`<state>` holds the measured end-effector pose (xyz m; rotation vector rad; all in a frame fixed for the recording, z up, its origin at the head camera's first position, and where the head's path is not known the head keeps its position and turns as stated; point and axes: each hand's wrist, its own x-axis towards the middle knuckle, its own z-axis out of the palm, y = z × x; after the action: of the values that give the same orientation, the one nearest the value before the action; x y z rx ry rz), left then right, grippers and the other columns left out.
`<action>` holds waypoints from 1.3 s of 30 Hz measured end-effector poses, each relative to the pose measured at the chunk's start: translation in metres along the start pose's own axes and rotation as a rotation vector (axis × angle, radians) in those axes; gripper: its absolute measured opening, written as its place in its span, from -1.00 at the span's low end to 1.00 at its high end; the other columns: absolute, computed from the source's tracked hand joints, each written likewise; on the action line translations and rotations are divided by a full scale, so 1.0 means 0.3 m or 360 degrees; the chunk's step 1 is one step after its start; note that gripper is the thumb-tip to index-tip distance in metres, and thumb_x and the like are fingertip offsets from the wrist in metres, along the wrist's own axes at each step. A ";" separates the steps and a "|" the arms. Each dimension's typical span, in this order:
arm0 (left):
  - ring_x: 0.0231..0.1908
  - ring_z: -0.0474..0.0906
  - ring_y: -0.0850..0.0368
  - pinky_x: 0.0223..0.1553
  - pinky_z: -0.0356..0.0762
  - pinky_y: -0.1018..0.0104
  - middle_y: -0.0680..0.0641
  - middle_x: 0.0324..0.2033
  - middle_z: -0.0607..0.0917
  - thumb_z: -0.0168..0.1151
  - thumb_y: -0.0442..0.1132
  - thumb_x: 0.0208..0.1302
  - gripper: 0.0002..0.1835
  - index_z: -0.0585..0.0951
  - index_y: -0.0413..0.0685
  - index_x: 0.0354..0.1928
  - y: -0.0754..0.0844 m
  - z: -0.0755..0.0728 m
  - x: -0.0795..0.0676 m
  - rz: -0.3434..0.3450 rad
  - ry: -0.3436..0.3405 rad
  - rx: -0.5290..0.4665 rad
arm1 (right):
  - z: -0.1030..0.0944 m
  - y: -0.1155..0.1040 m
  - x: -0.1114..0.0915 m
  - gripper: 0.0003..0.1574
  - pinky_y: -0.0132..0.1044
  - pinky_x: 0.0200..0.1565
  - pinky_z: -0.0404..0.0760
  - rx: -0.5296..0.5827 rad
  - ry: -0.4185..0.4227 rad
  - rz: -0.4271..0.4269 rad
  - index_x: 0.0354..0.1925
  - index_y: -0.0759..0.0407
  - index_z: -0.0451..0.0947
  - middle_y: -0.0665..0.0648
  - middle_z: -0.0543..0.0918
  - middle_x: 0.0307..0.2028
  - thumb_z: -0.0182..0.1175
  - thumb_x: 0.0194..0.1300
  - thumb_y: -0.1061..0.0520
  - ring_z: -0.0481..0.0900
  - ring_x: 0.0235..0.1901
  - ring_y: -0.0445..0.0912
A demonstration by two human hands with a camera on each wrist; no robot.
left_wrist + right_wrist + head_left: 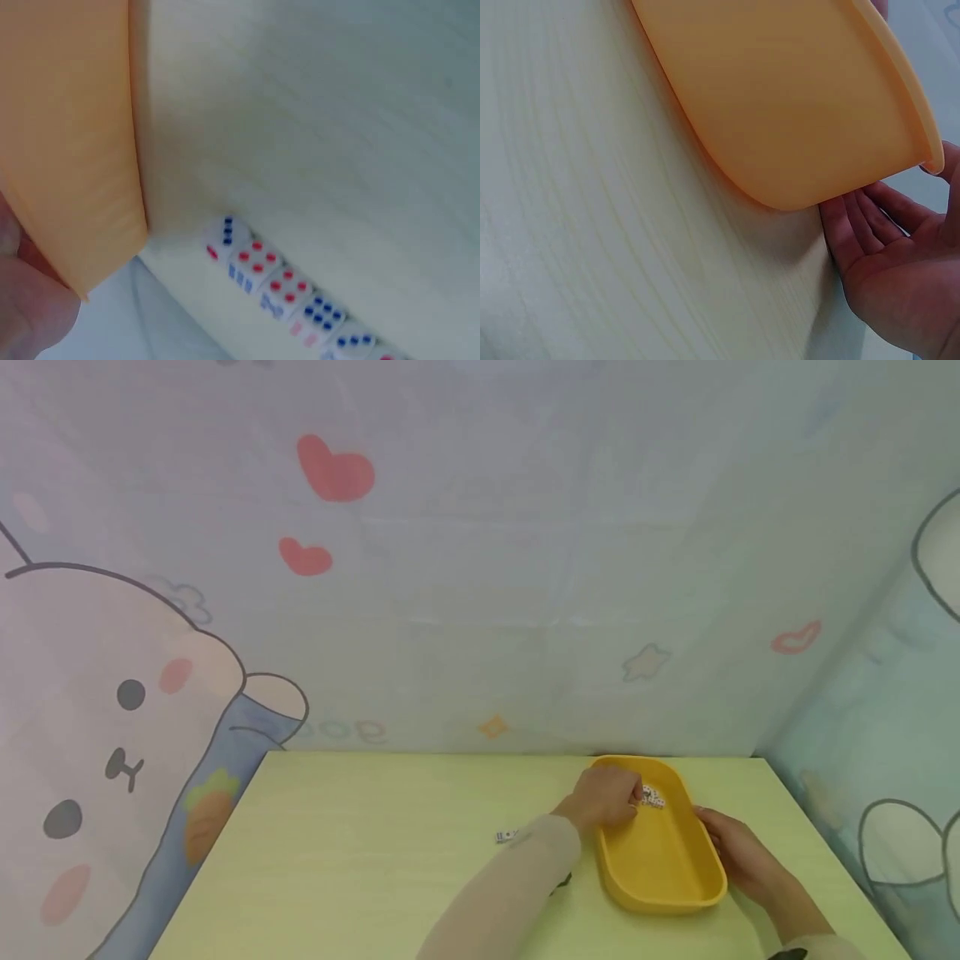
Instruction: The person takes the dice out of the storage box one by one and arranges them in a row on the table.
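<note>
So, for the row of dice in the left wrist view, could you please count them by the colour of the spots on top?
Blue-topped dice: 3
Red-topped dice: 2
Die cut off by the picture's edge, some red showing: 1
Total: 6 in the visible row

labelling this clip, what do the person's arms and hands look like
The left hand and right hand are bare, without gloves. The left sleeve and right sleeve are pale cream; a dark patch shows at each one's edge, too small to identify.
</note>
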<state>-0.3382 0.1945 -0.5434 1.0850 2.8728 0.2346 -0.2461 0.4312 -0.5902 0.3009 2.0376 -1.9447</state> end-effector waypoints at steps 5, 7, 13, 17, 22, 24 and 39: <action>-0.27 0.46 0.40 -0.20 0.39 0.58 0.28 -0.30 0.58 0.35 -0.18 0.46 -0.91 0.61 0.19 -0.13 0.002 -0.052 -0.006 0.0161 -0.0009 -0.0170 | 0.019 0.005 -0.006 -0.10 -0.15 0.08 0.70 -0.0038 0.0026 -0.0007 0.53 0.46 0.14 0.07 0.64 0.13 -0.14 0.72 -0.27 0.64 0.04 -0.11; -0.25 0.48 0.42 -0.18 0.40 0.63 0.26 -0.25 0.60 0.35 -0.20 0.47 -0.89 0.61 0.12 -0.07 0.006 -0.086 -0.014 0.0244 -0.0001 -0.0238 | 0.022 0.001 -0.008 -0.10 -0.15 0.08 0.70 -0.0036 0.0029 -0.0014 0.53 0.46 0.13 0.08 0.64 0.13 -0.16 0.72 -0.27 0.64 0.04 -0.11; -0.21 0.53 0.43 -0.14 0.46 0.70 0.17 -0.19 0.66 0.38 -0.24 0.47 -0.83 0.65 -0.08 0.01 -0.019 -0.191 -0.084 0.0371 0.0034 -0.0548 | 0.026 -0.010 -0.004 -0.14 -0.15 0.06 0.71 0.0002 0.0009 -0.0042 0.49 0.45 0.19 0.08 0.67 0.08 -0.15 0.73 -0.26 0.66 0.00 -0.10; -0.21 0.56 0.44 -0.15 0.49 0.69 0.14 -0.19 0.66 0.38 -0.25 0.47 -0.85 0.64 -0.10 -0.03 -0.056 -0.240 -0.139 0.0412 0.0031 -0.0615 | 0.023 -0.009 -0.001 -0.17 -0.16 0.05 0.71 -0.0004 0.0010 -0.0051 0.47 0.44 0.22 0.05 0.66 0.06 -0.16 0.73 -0.25 0.66 -0.01 -0.11; -0.22 0.59 0.39 -0.15 0.54 0.64 0.08 -0.17 0.67 0.34 -0.33 0.47 -0.88 0.62 -0.14 -0.05 -0.111 -0.273 -0.215 0.0429 0.0017 -0.0707 | 0.020 -0.001 -0.006 -0.15 -0.17 0.05 0.70 -0.0016 0.0031 -0.0050 0.49 0.44 0.21 0.03 0.66 0.06 -0.15 0.73 -0.26 0.65 -0.01 -0.13; -0.21 0.59 0.38 -0.14 0.55 0.62 0.07 -0.17 0.66 0.34 -0.34 0.46 -0.88 0.62 -0.14 -0.05 -0.139 -0.276 -0.244 0.0420 0.0026 -0.0714 | 0.020 0.000 -0.009 -0.14 -0.16 0.04 0.70 -0.0016 0.0035 -0.0048 0.49 0.44 0.21 0.03 0.66 0.06 -0.15 0.72 -0.27 0.65 -0.01 -0.13; -0.15 0.69 0.23 -0.07 0.64 0.44 -0.01 -0.14 0.71 0.38 -0.33 0.43 -0.90 0.66 -0.09 -0.10 -0.428 -0.208 -0.478 0.0205 0.0083 -0.0684 | 0.030 -0.002 -0.008 -0.08 -0.18 0.05 0.70 -0.0067 0.0063 -0.0060 0.54 0.48 0.11 0.08 0.64 0.14 -0.14 0.72 -0.27 0.64 0.01 -0.15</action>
<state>-0.3212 -0.0028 -0.5024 1.1815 2.6105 0.8515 -0.2434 0.4225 -0.5891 0.2955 2.1211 -1.9296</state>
